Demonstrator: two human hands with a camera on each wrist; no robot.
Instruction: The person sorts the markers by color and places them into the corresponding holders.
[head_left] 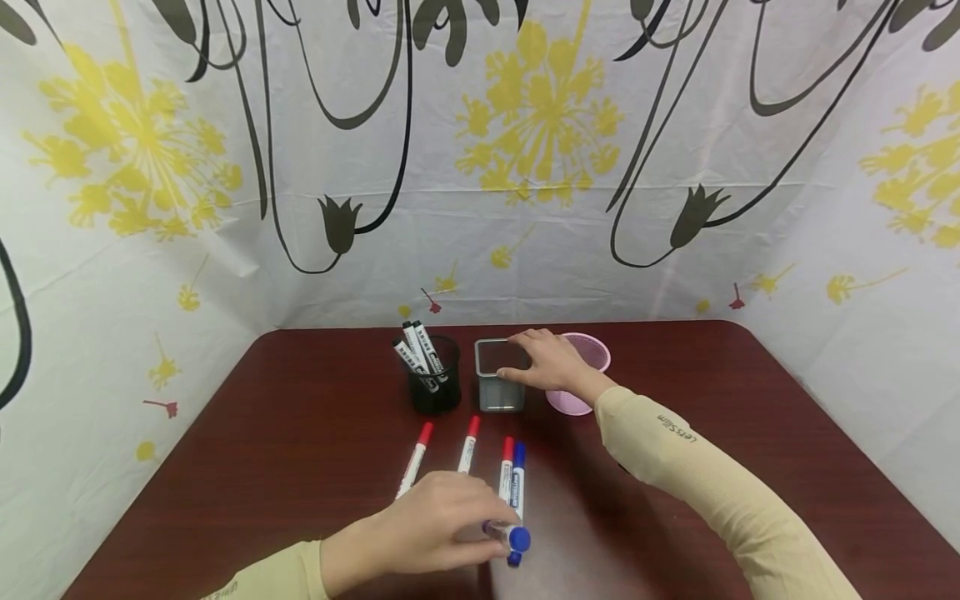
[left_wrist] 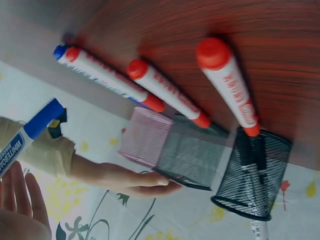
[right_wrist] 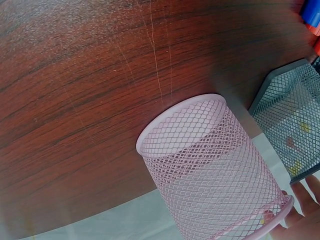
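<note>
My left hand (head_left: 438, 525) pinches a whiteboard marker with a blue cap (left_wrist: 44, 118), held above the table and tilted. Under it on the table lie a red-capped marker (head_left: 506, 471) and a blue-capped marker (head_left: 518, 483), side by side. Two more red-capped markers lie apart to the left, one at the far left (head_left: 413, 463) and one in the middle (head_left: 468, 446). My right hand (head_left: 557, 363) reaches past the pink mesh cup and touches the rim of the grey mesh pen holder (head_left: 501, 392), fingers fairly straight. Its fingertips are partly hidden in the right wrist view.
Left of the grey holder stands a round black mesh cup (head_left: 437, 400) with several black-capped markers (head_left: 420, 354) in it. The pink mesh cup (right_wrist: 215, 180) stands to the right. A patterned white cloth (head_left: 487, 250) hangs behind the dark red-brown table (head_left: 315, 433).
</note>
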